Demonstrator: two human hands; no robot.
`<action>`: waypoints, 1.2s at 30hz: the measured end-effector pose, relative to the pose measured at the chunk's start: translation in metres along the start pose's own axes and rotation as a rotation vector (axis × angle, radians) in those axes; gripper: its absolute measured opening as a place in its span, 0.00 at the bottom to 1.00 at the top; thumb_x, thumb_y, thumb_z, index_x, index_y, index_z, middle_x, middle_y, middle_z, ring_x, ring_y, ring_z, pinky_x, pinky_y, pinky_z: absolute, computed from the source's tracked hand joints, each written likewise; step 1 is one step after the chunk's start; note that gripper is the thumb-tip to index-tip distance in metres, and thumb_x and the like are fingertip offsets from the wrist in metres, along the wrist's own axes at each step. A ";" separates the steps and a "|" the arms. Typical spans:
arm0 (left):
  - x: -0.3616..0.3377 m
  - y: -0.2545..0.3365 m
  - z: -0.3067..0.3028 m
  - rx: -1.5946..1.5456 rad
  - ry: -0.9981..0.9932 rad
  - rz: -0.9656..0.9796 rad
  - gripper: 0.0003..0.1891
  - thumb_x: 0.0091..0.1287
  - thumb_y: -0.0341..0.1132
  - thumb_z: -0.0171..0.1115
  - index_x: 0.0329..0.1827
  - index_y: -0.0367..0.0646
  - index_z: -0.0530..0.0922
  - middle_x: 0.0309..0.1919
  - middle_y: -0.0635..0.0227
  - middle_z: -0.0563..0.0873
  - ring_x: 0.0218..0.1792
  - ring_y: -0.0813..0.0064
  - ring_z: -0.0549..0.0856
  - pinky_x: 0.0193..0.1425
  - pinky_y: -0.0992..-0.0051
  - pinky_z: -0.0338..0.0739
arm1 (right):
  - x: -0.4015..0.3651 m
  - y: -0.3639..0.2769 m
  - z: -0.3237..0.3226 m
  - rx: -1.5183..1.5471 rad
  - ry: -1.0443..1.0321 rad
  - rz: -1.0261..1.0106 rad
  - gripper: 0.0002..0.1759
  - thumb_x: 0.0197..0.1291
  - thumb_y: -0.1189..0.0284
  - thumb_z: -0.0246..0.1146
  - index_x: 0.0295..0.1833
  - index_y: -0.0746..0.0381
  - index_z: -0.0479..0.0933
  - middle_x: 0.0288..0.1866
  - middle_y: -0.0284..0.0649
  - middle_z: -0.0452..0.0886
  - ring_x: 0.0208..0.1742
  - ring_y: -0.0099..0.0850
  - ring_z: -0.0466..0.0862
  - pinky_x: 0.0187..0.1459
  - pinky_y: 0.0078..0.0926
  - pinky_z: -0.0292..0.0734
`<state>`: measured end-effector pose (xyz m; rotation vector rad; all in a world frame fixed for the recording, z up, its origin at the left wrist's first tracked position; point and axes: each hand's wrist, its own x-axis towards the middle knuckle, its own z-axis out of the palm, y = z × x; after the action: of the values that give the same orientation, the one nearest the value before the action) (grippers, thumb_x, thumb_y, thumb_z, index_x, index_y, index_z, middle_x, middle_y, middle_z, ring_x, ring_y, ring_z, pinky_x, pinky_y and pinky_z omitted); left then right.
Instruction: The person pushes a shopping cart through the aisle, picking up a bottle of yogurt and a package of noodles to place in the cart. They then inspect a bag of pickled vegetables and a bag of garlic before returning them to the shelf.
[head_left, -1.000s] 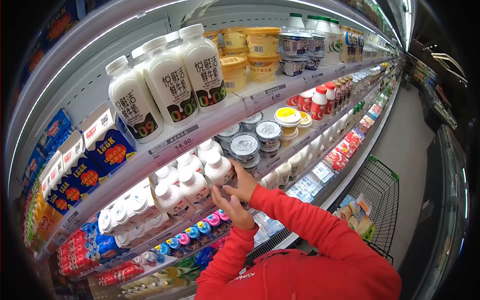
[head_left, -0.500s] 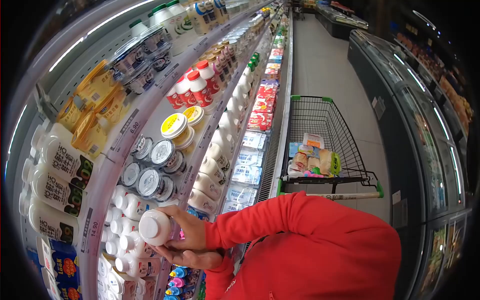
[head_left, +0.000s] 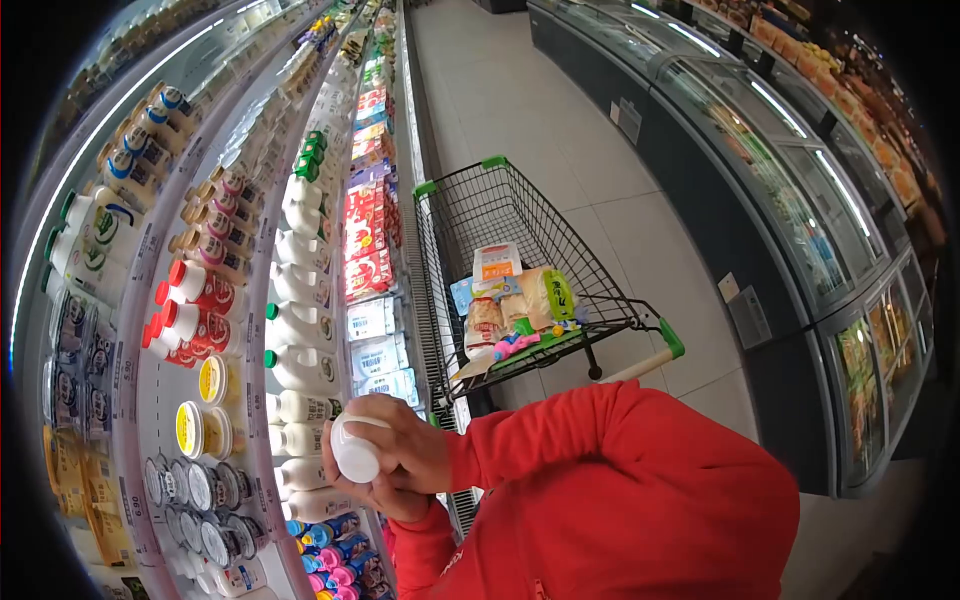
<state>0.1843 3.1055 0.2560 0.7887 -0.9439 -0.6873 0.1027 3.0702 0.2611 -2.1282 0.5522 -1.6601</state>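
Observation:
I hold a white plastic bottle (head_left: 358, 450) with a white cap, its rounded end facing left and up towards me. Wrapped round its upper side in the picture is my right hand (head_left: 408, 432), fingers bent over the body. Just below it, my left hand (head_left: 398, 497) grips the lower side of the same bottle, its fingers partly hidden. The label is out of sight. Close by on the shelf stand white milk jugs (head_left: 304, 370) and several bottles with blue and pink caps (head_left: 345, 570).
A shopping cart (head_left: 540, 215) stands beside me, holding bread and packaged goods (head_left: 520, 310). Refrigerated shelves to the left carry red-capped bottles (head_left: 200, 325), yellow-lidded tubs (head_left: 213, 380) and clear-lidded yogurt cups (head_left: 205, 485). Glass freezer cases (head_left: 745, 160) line the aisle's right side.
The view has swung right, showing more of the cart and aisle. The bottle has come away from the shelf, and my left hand has closed in on it.

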 end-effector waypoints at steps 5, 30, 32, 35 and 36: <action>0.005 -0.112 0.096 -0.029 -0.416 -0.196 0.36 0.61 0.45 0.58 0.66 0.32 0.59 0.66 0.52 0.65 0.63 0.62 0.70 0.68 0.65 0.64 | -0.046 0.084 -0.124 -0.064 0.039 0.384 0.46 0.42 0.78 0.71 0.67 0.63 0.55 0.67 0.52 0.59 0.70 0.50 0.60 0.69 0.42 0.57; -0.086 -0.407 0.191 -0.249 -0.449 -1.455 0.17 0.63 0.32 0.54 0.54 0.39 0.74 0.44 0.63 0.81 0.43 0.69 0.82 0.49 0.71 0.78 | -0.212 0.253 -0.275 -0.386 -0.324 1.316 0.35 0.41 0.67 0.73 0.58 0.53 0.68 0.53 0.51 0.68 0.52 0.54 0.76 0.52 0.44 0.74; -0.087 -0.406 0.185 -0.018 -0.464 -1.337 0.15 0.61 0.29 0.53 0.50 0.38 0.77 0.42 0.64 0.82 0.40 0.69 0.82 0.46 0.71 0.77 | -0.216 0.256 -0.271 -0.357 -0.449 1.315 0.40 0.42 0.67 0.72 0.63 0.54 0.62 0.55 0.54 0.65 0.51 0.56 0.76 0.52 0.45 0.74; -0.090 -0.433 0.165 0.125 -0.625 -1.221 0.15 0.61 0.29 0.54 0.51 0.38 0.78 0.44 0.63 0.82 0.46 0.70 0.81 0.52 0.72 0.74 | -0.211 0.257 -0.268 -0.311 -0.555 1.353 0.42 0.43 0.68 0.70 0.65 0.60 0.58 0.57 0.57 0.64 0.54 0.56 0.75 0.53 0.44 0.74; -0.092 -0.451 0.159 0.213 -0.718 -1.081 0.15 0.61 0.28 0.55 0.50 0.38 0.79 0.45 0.63 0.82 0.48 0.70 0.80 0.54 0.72 0.73 | -0.216 0.258 -0.262 -0.305 -0.621 1.377 0.44 0.42 0.68 0.69 0.65 0.62 0.56 0.58 0.59 0.64 0.54 0.56 0.75 0.54 0.43 0.74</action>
<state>-0.0714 2.8922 -0.0990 1.2844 -1.2082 -1.9213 -0.2185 2.9488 0.0082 -1.5135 1.5794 -0.1600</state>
